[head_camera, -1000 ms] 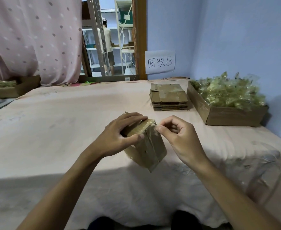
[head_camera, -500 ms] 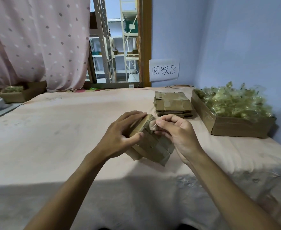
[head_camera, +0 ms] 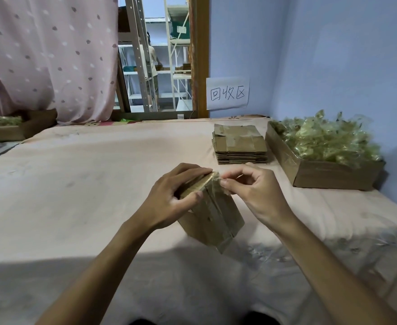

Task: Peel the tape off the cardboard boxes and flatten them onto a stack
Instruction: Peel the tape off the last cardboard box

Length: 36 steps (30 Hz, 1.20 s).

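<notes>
A pink cloth-covered surface (head_camera: 94,174) fills a blue-walled room, and a handwritten paper sign (head_camera: 227,93) hangs on the wall behind the stack of flattened boxes (head_camera: 239,144).

The right hand (head_camera: 251,191) has its thumb and forefinger closed in a pinch on a lifted end of clear tape (head_camera: 219,184) at the top edge of a small cardboard box (head_camera: 216,221). The left hand (head_camera: 169,198) grips that same top end, fingers over it and thumb under. The box is held in the air in front of the stack, on the person's side of it and a little to its left, with its lower end hanging down toward the cloth.

Half a second ago the box lay tilted flatter between the hands. Now it hangs steeper, and the right hand's pinch sits at the top corner rather than over the face. That looks like a re-grip to get a tape end free. Little tape seems to have come away yet, so peeling is only starting and flattening is still to come.

Just to the right of the stack stands an open carton (head_camera: 328,177) heaped with crumpled tape scraps (head_camera: 326,139), probably the place for this strip.
</notes>
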Available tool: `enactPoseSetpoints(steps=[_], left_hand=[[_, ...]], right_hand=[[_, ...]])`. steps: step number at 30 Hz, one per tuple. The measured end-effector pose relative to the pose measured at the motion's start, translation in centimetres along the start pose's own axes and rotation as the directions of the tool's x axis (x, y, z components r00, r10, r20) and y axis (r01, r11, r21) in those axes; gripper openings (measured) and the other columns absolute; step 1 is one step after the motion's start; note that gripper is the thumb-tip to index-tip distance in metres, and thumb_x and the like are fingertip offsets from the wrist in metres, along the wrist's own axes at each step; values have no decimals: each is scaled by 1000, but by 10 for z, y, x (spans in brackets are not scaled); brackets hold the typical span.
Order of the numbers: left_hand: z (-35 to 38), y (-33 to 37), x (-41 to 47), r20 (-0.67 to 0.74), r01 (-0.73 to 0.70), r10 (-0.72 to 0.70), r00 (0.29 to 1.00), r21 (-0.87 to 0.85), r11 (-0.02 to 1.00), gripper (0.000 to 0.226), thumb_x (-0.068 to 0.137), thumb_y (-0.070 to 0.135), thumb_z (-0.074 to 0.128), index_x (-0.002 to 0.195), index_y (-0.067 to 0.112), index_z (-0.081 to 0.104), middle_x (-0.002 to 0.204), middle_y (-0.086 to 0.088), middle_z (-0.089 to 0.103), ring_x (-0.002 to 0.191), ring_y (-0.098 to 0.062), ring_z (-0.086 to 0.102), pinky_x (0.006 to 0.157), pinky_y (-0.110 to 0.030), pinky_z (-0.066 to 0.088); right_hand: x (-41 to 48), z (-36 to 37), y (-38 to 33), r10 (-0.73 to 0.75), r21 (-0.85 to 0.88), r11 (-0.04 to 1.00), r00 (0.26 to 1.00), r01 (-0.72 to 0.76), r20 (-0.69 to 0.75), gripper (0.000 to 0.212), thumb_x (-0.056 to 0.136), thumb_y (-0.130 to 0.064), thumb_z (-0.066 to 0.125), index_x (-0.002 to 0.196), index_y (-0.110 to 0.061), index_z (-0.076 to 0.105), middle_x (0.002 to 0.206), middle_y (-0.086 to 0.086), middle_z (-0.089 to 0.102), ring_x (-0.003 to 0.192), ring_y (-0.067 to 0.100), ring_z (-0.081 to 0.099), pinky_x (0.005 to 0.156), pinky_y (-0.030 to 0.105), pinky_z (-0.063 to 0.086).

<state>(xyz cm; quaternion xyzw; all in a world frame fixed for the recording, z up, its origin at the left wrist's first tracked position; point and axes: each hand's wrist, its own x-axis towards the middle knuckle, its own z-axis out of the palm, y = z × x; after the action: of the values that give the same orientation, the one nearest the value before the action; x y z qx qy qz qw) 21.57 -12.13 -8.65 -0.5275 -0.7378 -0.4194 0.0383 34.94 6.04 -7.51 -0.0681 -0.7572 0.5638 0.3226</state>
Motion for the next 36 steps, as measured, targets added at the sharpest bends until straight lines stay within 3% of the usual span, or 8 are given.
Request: enactPoseSetpoints(steps=[5,10,14,21,24,28,32,36], left_hand=[[0,3,-1,1,-4,4,1000,13,1000,50,91,53,50,136,39,64,133,20,57,124,-12,56,97,-45,53],[2,4,0,12,13,-13,1000,28,1000,51,89,55,49,137,42,63,134,22,56,125,-12,54,97,-44,52],[3,4,1,13,27,-28,1000,45,999,52,88,57,47,136,45,62,134,22,55,125,-13,54,97,-48,52],[4,5,-1,10,31,-32,999,46,998,51,88,56,47,136,47,62,134,23,55,125,-13,54,97,-49,52],[3,5,-3,8,30,-30,1000,43,999,51,88,58,47,136,48,61,134,24,55,125,-11,54,97,-48,52],[3,5,-4,-2,27,-27,1000,42,999,50,89,57,48,136,47,62,134,25,55,125,-10,54,97,-48,52],[3,5,-6,-9,17,-17,1000,41,999,50,90,55,48,137,44,62,135,23,56,126,-12,54,98,-48,52],[1,4,-8,-4,22,-22,1000,41,999,51,91,55,48,139,44,61,137,23,55,128,-10,52,99,-44,52]], right_hand=[[-3,-1,3,-107,-183,978,994,98,-37,28,85,-19,84,107,-24,66,83,-6,71,78,8,63,68,14,42],[-5,-4,5,-285,-460,862,955,215,-88,27,84,-28,84,92,-19,61,99,-5,52,85,12,55,72,15,45],[-10,-2,1,-538,-717,587,843,377,3,19,86,-22,80,85,-15,62,95,-2,48,90,16,50,85,25,46],[-14,-4,-4,-626,-820,416,778,394,56,29,82,-26,84,85,-12,59,90,3,44,85,21,46,76,41,51],[-11,-10,-5,-597,-841,422,802,339,24,40,80,-45,82,83,-15,55,90,-3,38,85,21,43,78,33,41],[-10,-11,1,-537,-814,479,843,328,23,40,87,-57,69,74,-26,48,74,-13,45,72,15,44,71,35,38],[-13,-7,9,-447,-674,665,894,321,-16,28,91,-50,69,76,-27,64,75,-16,59,72,7,50,74,28,40],[-15,-5,5,-433,-580,724,901,373,39,17,97,-35,66,89,-20,70,89,-11,65,87,11,58,78,25,46]])
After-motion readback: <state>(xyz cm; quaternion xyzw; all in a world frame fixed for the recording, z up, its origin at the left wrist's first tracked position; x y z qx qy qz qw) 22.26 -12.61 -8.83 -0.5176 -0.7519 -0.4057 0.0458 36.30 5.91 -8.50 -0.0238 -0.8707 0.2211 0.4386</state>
